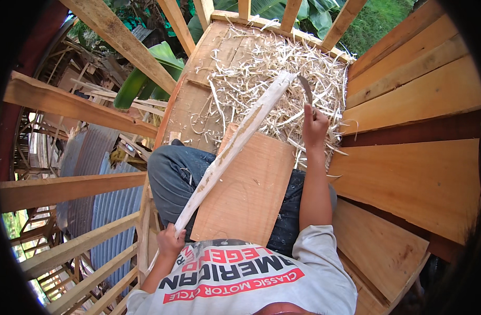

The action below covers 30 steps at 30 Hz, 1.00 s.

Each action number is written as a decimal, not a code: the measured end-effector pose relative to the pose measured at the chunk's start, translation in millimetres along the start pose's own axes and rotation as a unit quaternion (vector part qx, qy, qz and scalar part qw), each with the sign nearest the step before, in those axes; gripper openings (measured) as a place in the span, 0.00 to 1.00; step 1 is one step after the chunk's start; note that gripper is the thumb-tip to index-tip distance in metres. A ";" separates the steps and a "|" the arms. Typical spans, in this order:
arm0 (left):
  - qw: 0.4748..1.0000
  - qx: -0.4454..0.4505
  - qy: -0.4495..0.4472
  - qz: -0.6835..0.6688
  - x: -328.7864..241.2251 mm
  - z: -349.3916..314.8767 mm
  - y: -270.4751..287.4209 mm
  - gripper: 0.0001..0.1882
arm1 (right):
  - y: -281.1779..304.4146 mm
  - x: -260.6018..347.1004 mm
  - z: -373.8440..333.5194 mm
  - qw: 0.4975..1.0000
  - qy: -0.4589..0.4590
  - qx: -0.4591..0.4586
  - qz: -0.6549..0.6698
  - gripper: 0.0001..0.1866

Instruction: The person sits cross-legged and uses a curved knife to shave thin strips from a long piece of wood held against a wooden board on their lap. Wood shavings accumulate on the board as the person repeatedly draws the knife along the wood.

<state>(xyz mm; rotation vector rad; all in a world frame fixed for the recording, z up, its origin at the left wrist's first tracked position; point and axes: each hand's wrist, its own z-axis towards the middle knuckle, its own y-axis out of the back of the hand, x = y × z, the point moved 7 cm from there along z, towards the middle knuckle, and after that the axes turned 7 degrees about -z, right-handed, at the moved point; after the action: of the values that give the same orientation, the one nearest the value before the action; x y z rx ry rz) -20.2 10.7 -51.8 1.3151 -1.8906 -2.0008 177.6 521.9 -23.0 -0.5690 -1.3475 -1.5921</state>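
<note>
My left hand [170, 241] is closed round the near end of a long pale wooden pole [231, 152], stripped of bark with a few brown patches. The pole slants away to the upper right across my lap. Beyond its far end, my right hand [316, 126] grips a knife with a curved dark blade [306, 89]. The blade's tip is close to the pole's end; whether they touch I cannot tell. A flat wooden board [246, 194] lies across my legs beneath the pole. The knife's handle is mostly hidden in my fist.
Curly wood shavings [282, 58] heap on the plank floor [190, 105] in front of me. Slatted wooden rails [78, 185] stand on the left and far side. A plank wall [408, 178] rises on the right. Outside at left are corrugated sheets [112, 210] and scrap wood.
</note>
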 end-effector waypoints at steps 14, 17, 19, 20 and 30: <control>1.000 0.006 -0.003 0.016 -0.8 -0.5 -1.0 0.25 | -10.9 0.3 4.9 0.960 0.012 0.002 -0.278 0.38; 1.000 0.007 0.007 0.014 -1.6 -1.5 -0.3 0.25 | -8.0 -11.3 6.5 0.959 -0.029 -0.040 -0.279 0.41; 1.000 0.001 0.001 -0.004 -0.3 0.0 -1.6 0.25 | 22.1 -74.7 21.0 0.956 -0.238 -0.045 -0.166 0.43; 1.000 -0.003 -0.003 -0.013 0.4 -0.6 -2.4 0.25 | 42.8 -91.7 27.1 0.952 -0.244 -0.081 -0.164 0.43; 0.999 0.026 0.015 -0.018 -1.6 3.2 2.0 0.23 | -6.8 40.9 -34.4 0.966 0.094 0.084 -0.226 0.21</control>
<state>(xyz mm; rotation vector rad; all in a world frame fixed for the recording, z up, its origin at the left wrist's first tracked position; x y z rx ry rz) -22.1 13.7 -49.8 1.3941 -1.9321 -1.9500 160.7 474.9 -2.8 0.0021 -1.5191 -1.8130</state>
